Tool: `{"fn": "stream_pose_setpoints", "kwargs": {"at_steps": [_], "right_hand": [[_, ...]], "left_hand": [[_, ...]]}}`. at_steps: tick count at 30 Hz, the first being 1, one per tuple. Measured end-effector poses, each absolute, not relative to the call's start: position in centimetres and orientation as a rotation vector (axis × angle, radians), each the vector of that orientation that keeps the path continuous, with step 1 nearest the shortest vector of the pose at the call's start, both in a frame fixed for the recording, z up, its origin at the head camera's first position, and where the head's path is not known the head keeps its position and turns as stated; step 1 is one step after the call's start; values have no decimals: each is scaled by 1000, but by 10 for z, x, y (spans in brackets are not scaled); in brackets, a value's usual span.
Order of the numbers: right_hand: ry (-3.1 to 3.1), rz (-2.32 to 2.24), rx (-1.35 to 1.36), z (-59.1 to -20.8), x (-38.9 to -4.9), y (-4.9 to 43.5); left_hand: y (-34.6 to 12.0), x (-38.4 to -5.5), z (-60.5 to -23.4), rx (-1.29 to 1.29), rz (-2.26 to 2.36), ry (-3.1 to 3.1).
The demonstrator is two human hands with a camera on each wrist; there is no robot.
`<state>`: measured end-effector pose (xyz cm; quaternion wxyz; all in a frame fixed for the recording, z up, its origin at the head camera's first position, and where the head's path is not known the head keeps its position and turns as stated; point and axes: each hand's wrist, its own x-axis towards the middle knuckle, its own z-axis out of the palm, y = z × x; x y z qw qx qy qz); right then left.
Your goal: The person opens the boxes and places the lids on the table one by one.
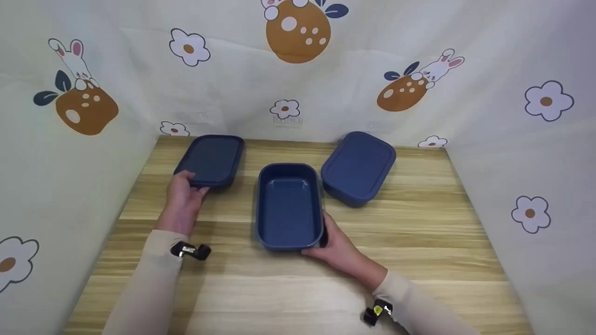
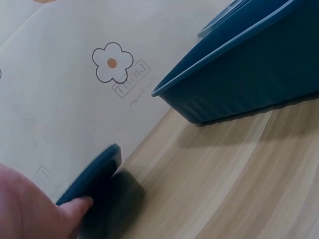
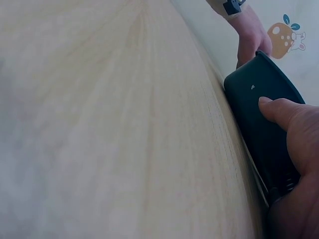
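Note:
At the table's back left my left hand (image 1: 182, 201) pinches the near edge of a dark blue rectangular lid (image 1: 212, 160), thumb on top and fingers under the edge. In the left wrist view this lid (image 2: 94, 174) is tilted, with a dark shadow beneath it. My right hand (image 1: 339, 246) grips the near right corner of a lidless blue food container (image 1: 288, 209) standing on the table. The right wrist view has the thumb (image 3: 281, 110) pressed on the near wall of this container (image 3: 259, 114). Its inside shows bare blue walls and bottom in the head view.
A second blue food container (image 1: 358, 167) with its lid on stands turned at an angle at the back right, close to the open one. Cloth walls (image 1: 242, 83) with rabbit and flower prints border the wooden table (image 1: 260, 288) behind and on both sides.

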<state>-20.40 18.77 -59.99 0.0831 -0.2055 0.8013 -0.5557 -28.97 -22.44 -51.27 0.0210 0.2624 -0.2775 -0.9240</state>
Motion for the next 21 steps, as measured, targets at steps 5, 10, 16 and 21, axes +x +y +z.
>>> {"fn": "stream_pose_setpoints", "kwargs": {"at_steps": [5,10,16,21], "right_hand": [[2390,-1679,-610,-598,-203,187],[2389,-1692,-623,-598,-203,187],[2404,-1669,-641,-598,-204,188],[2412,-1647,-630,-598,-204,188]], "left_hand": [[-224,-288,-515,808,-2839,-924],[-224,-285,-515,821,-2792,-1056],[-225,-279,-513,873,-2727,-1164],[-222,-274,-510,892,-2695,-1201]]}}
